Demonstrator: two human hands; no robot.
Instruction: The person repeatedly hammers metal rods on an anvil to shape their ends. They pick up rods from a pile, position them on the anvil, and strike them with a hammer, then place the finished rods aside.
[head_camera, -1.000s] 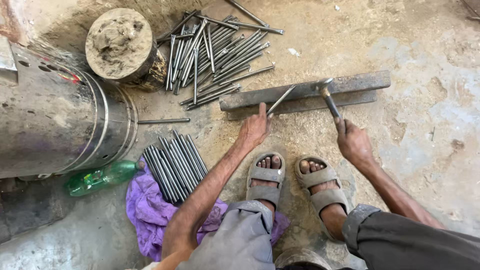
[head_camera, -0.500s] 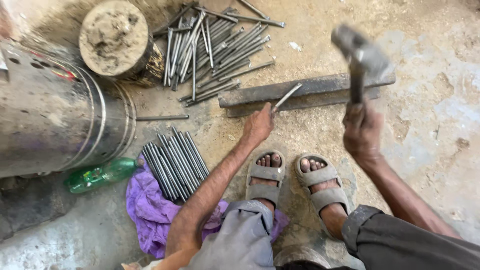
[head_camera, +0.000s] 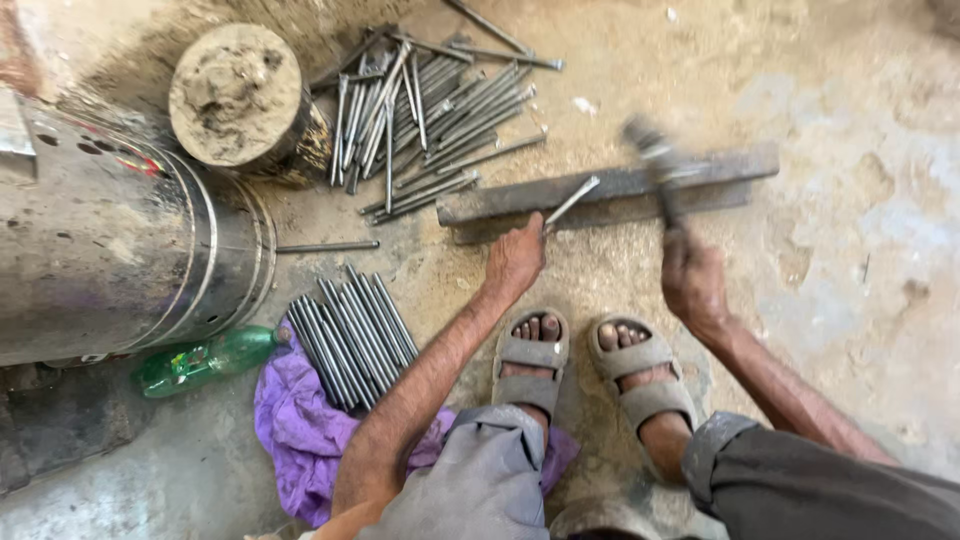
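Observation:
My left hand (head_camera: 515, 260) grips a thin metal rod (head_camera: 572, 201) whose far end rests on a long flat iron bar (head_camera: 720, 175) lying on the ground. My right hand (head_camera: 690, 275) is closed around the handle of a hammer (head_camera: 655, 165), which is blurred and low over the bar, just right of the rod's tip. My two sandalled feet (head_camera: 585, 365) sit just below the hands.
A loose heap of rods (head_camera: 435, 100) lies beyond the bar and a tidy bundle of rods (head_camera: 350, 335) lies left of my left arm on a purple cloth (head_camera: 295, 430). A wood stump (head_camera: 240, 95), a big metal drum (head_camera: 110, 260) and a green bottle (head_camera: 200, 362) stand left.
The hammer was down at the bar, rose high half a second ago, and has swung back down toward the bar. My left hand keeps the rod in place.

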